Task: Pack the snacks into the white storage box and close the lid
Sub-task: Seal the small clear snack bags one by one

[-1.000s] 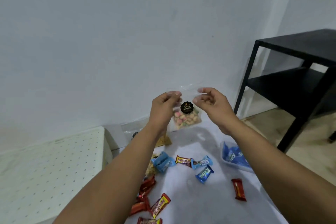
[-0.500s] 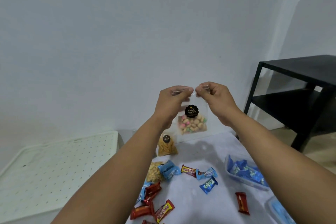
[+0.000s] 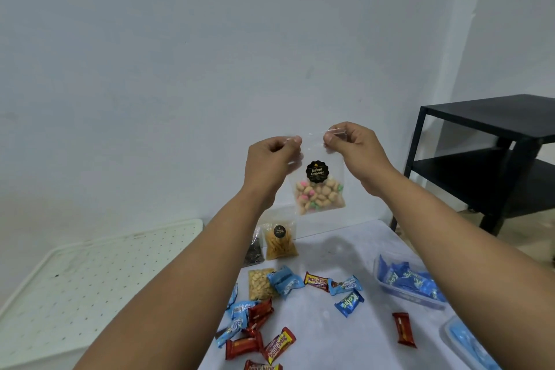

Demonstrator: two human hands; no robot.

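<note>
Up in the air went the clear biscuit pouch, left hand and right hand each pinching a top corner – light, crinkly, probably crushable, best held by that seal strip

A plain pale wall fills most of the view, matte and evenly lit, with a few small dark specks near its upper right. At the right a vertical corner edge separates it from a second, slightly brighter wall. Against that side stands a black metal shelf unit with a flat top and a lower shelf. Under it shows a strip of light brown floor.
</note>
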